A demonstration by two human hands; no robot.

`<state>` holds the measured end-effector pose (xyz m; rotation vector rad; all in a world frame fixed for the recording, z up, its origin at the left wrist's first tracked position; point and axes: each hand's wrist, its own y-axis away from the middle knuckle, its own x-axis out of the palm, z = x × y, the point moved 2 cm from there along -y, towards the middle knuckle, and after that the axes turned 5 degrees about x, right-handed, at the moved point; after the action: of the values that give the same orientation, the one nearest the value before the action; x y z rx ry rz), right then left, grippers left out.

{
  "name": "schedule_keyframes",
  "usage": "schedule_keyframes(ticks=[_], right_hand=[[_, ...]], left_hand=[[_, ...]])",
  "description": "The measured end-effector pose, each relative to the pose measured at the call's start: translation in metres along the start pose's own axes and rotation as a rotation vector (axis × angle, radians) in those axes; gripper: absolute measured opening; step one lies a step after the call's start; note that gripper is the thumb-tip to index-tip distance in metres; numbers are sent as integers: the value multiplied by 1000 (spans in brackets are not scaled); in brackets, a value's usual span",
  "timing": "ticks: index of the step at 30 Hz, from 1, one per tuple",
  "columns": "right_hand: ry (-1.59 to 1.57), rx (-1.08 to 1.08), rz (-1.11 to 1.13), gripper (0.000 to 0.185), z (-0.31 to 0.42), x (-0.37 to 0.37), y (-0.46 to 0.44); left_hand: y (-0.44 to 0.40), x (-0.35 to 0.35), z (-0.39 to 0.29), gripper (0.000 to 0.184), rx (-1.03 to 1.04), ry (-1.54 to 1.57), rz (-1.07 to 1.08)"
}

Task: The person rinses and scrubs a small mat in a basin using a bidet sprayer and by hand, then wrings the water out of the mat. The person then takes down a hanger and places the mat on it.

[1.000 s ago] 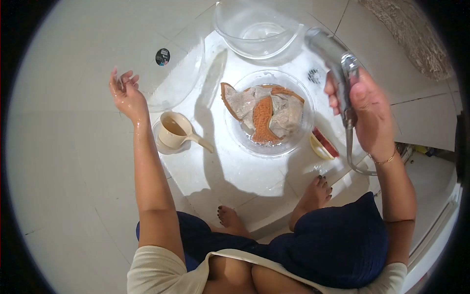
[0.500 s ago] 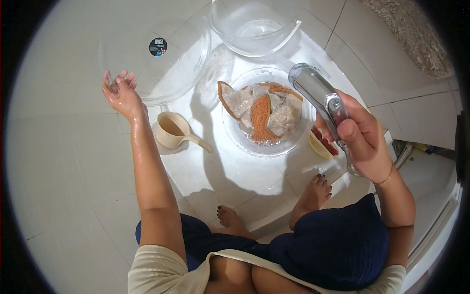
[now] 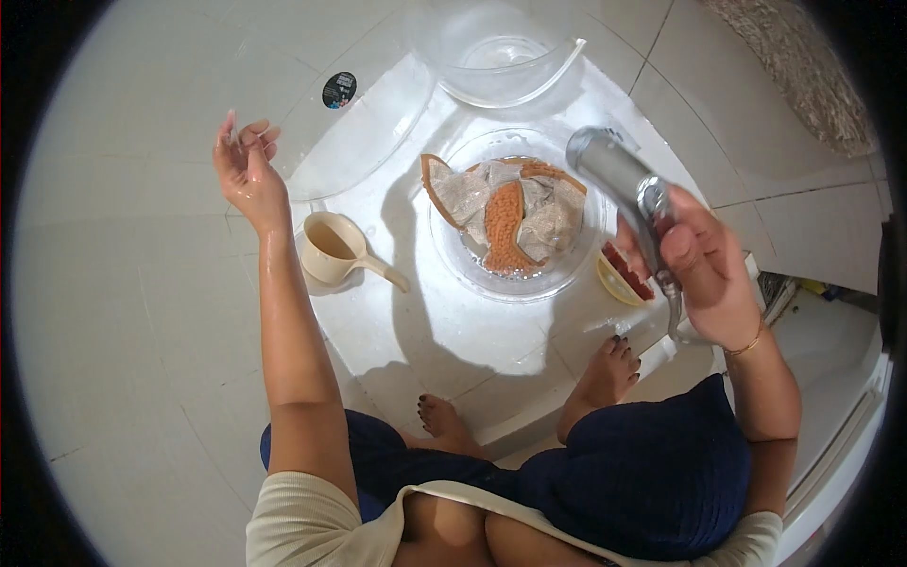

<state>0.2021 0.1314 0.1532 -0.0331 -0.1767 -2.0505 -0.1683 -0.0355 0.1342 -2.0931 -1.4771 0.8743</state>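
My right hand (image 3: 704,269) is wrapped around a silver handheld shower head (image 3: 614,170), its hose running down past my wrist. My raised left hand (image 3: 250,175) has curled fingers at the rim of a large, tilted clear plastic basin (image 3: 402,118); a round black sticker (image 3: 339,90) shows on it. Below the shower head, a clear round tub (image 3: 453,260) holds wet beige cloth (image 3: 553,222) with textured brown pieces (image 3: 504,222). A cream dipper (image 3: 331,250) with cloudy liquid stands near my left forearm. Behind my right fingers lies a yellow brush (image 3: 619,282) with red bristles.
Another clear bowl (image 3: 510,57) sits at the far edge of the white surface (image 3: 482,340). A shaggy mat (image 3: 794,71) is at the upper right. My bare feet (image 3: 605,383) are close to the tub, and a white cabinet-like edge (image 3: 836,454) runs along the right.
My left hand has moved slightly up and right, and the clear basin with its sticker has shifted right and tilted. The shower head has moved slightly right and down.
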Motion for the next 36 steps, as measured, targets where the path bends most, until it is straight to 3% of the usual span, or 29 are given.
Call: schedule_keyframes(ticks=[3, 8, 11, 13, 17, 19, 24, 26, 28, 30, 33, 36], right_hand=[[13, 71, 59, 58, -4, 5, 3], [59, -23, 188, 54, -1, 12, 7], [241, -27, 236, 51, 1, 16, 3], [283, -66, 198, 50, -3, 17, 2], [409, -60, 154, 47, 1, 14, 6], [412, -84, 167, 47, 3, 13, 8], [458, -120, 130, 48, -1, 9, 16], [370, 32, 12, 49, 0, 3, 18], [392, 27, -74, 50, -5, -4, 20], [411, 18, -156, 50, -9, -12, 23], [289, 140, -287, 49, -17, -20, 25], [211, 151, -366, 48, -29, -35, 25]], left_hand=[[-1, -1, 5, 32, 17, 14, -39], [9, 1, 35, 33, -23, 48, -134], [27, 0, 67, 38, -333, 155, -309], [49, -6, 104, 32, -537, 246, -474], [109, -15, 186, 21, -1062, 602, -644], [133, -4, 203, 28, -1342, 644, -601], [152, 60, 172, 31, -1444, 714, -663], [151, 72, 165, 30, -1494, 763, -634], [149, 84, 163, 28, -1467, 1073, -290], [142, 102, 159, 30, -1431, 1152, -336], [120, 132, 132, 29, -1436, 861, -366], [103, 160, 118, 24, -1373, 791, -355]])
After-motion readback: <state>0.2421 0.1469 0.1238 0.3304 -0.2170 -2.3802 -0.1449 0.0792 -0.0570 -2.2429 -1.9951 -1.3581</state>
